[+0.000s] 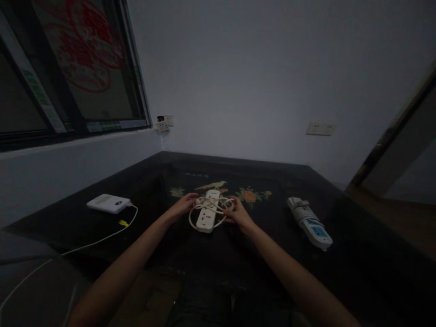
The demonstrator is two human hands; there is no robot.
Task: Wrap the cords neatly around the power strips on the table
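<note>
Bare forearms (127, 265) reach looped, pliable white cord (211, 206), right hand (238, 216) pinching, left hand (185, 204) grip unclear. The stiff white plastic power strip (206, 220) seems light; hold its sides

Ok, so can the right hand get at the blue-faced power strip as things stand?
Probably yes: dark tabletop lies between the right hand and the blue-faced power strip, with no visible obstacle, though that hand seems occupied with the white cord.

Strip (206, 221), cord (190, 220): white. Right strip (309, 223): white, blue face (319, 230). Left power bank (108, 204): white. Tag (123, 223): yellow. Table (143, 181): black, bears yellowish bird (214, 185), orange flower (248, 195). Window motifs (90, 34): red.
</note>
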